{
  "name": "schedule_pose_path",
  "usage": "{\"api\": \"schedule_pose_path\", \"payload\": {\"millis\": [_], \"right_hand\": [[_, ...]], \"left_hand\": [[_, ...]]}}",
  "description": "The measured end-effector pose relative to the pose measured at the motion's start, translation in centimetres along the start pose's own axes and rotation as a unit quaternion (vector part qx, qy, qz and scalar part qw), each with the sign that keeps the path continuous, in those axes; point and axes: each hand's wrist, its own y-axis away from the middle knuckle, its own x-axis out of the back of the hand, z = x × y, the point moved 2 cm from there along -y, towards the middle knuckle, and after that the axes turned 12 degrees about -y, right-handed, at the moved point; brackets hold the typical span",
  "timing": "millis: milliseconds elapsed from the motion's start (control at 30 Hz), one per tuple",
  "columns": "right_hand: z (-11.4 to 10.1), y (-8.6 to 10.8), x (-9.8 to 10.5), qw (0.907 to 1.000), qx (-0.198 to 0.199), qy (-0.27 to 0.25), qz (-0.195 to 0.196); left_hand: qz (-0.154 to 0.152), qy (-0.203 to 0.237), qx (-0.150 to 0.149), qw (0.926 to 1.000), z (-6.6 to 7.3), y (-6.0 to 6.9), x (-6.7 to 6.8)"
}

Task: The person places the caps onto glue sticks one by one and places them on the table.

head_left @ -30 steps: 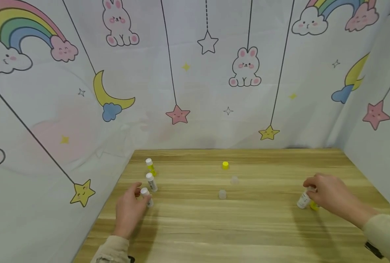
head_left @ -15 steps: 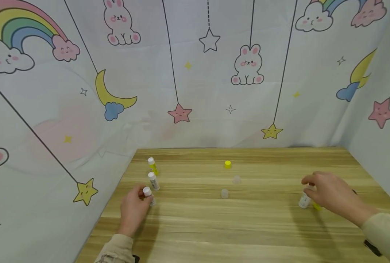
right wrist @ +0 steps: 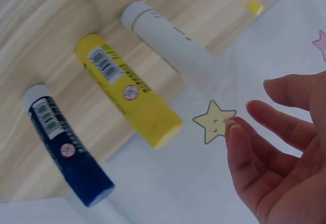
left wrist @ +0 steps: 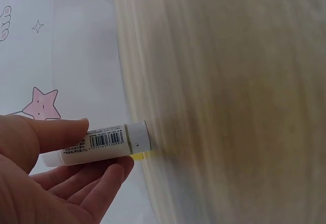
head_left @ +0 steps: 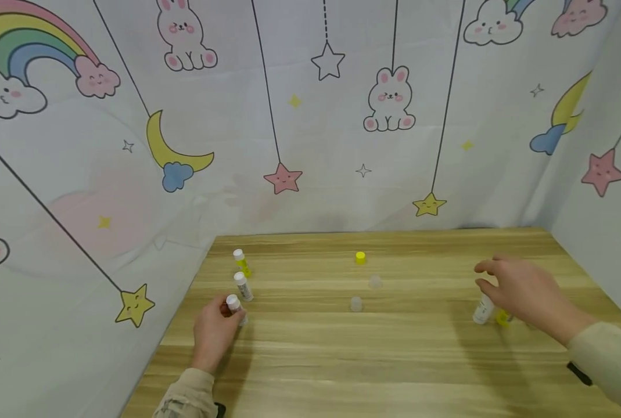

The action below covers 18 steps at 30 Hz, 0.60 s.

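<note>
My left hand (head_left: 215, 334) is at the table's left side, its thumb and fingers around a white glue stick (left wrist: 102, 143) with a printed barcode label. That stick stands upright, its lower end at the tabletop. Just behind it are a second white glue stick (head_left: 243, 287) and a yellow one with a white top (head_left: 242, 265). At the right, my right hand (head_left: 524, 296) hovers with fingers apart and nothing between them. Below its fingertips stands a white glue stick (right wrist: 173, 46), with a yellow glue stick (right wrist: 127, 89) and a dark blue glue stick (right wrist: 71, 150) alongside.
A yellow cap (head_left: 360, 258) and two translucent caps (head_left: 375, 282) (head_left: 356, 304) lie around the middle of the wooden table (head_left: 373, 366). A white cloth (head_left: 331, 133) with cartoon prints hangs behind the table and along its sides.
My right hand has risen off the white glue stick and its fingers have spread. My left hand stays around its glue stick. The head view has shifted slightly.
</note>
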Motion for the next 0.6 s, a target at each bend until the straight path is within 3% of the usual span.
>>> {"api": "schedule_pose_path", "payload": {"millis": [167, 600], "right_hand": [[-0.9, -0.9, 0.0, 1.0000, 0.001, 0.002, 0.002], [-3.0, -3.1, -0.8, 0.9995, 0.029, 0.003, 0.009]], "left_hand": [[0.019, 0.016, 0.004, 0.9997, 0.1, 0.1, -0.1], [0.074, 0.045, -0.019, 0.9961, 2.0, 0.5, 0.3]]}}
